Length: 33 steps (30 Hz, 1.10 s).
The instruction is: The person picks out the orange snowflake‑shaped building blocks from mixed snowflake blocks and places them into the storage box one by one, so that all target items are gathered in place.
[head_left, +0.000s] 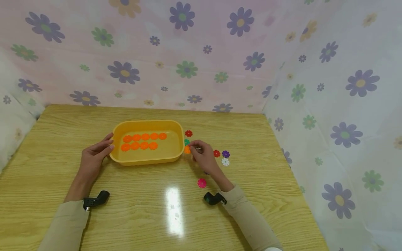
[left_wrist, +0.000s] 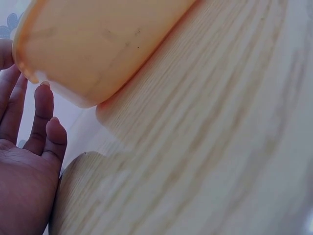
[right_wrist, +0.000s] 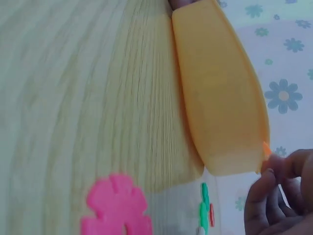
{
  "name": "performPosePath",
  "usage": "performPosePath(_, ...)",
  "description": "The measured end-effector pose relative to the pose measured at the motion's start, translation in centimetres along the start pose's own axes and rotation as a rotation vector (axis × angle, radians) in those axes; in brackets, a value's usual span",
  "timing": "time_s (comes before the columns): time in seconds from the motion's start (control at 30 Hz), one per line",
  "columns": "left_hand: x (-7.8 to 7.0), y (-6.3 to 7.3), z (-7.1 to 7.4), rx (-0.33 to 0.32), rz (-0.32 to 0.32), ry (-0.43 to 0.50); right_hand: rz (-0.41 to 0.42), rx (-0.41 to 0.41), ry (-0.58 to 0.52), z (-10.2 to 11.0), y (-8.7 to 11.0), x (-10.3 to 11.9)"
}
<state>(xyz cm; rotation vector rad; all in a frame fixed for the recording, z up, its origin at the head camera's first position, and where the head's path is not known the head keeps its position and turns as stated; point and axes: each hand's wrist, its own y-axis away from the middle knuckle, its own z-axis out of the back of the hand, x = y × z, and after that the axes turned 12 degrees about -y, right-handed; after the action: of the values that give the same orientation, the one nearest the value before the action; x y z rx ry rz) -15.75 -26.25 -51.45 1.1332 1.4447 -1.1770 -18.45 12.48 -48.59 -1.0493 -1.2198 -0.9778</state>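
A yellow plastic tray [head_left: 163, 153] stands on the table, with two rows of orange snowflake discs [head_left: 145, 136] lying inside. At the tray's left end my left hand [head_left: 95, 153] holds the rim with thumb and fingers; the left wrist view shows those fingers [left_wrist: 43, 105] beneath the rim. My right hand [head_left: 203, 157] pinches an orange snowflake disc [head_left: 187, 149] between thumb and fingertips, just outside the tray's right end. In the right wrist view only the edge of that disc [right_wrist: 266, 149] shows at the rim.
Near the right hand lie a green disc [head_left: 186, 142], red discs [head_left: 188, 133], a purple disc [head_left: 225, 153], a white disc [head_left: 225, 161] and a pink disc [head_left: 202, 183]. A dark disc is partly hidden under the right wrist. Flowered cloth [head_left: 201, 90] hangs behind the table.
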Motion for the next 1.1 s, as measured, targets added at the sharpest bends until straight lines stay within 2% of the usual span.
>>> performPosePath(0.2, 0.1, 0.1, 0.1, 0.005, -0.005, 0.004, 0.028, -0.101, -0.023, -0.3, 0.3, 0.2)
performPosePath(0.3, 0.0, 0.1, 0.0, 0.01, -0.008, -0.005, 0.046, -0.117, -0.059, -0.3, 0.4, 0.3)
performPosePath(0.43, 0.0, 0.1, 0.0, 0.009, -0.015, -0.008, 0.114, -0.073, -0.145, -0.6, 0.4, 0.1)
performPosePath(0.73, 0.1, 0.0, 0.0, -0.02, 0.006, -0.048, 0.275, 0.106, -0.308, -2.2, 0.2, -0.6)
performPosePath(0.87, 0.1, 0.0, 0.0, -0.027, 0.011, -0.067, 0.275, 0.128, -0.35, -3.0, 0.1, -0.4)
performPosePath(1.1, 0.0, -0.1, -0.1, -0.024, 0.008, -0.069, 0.257, 0.123, -0.354, -4.2, -0.3, 0.2)
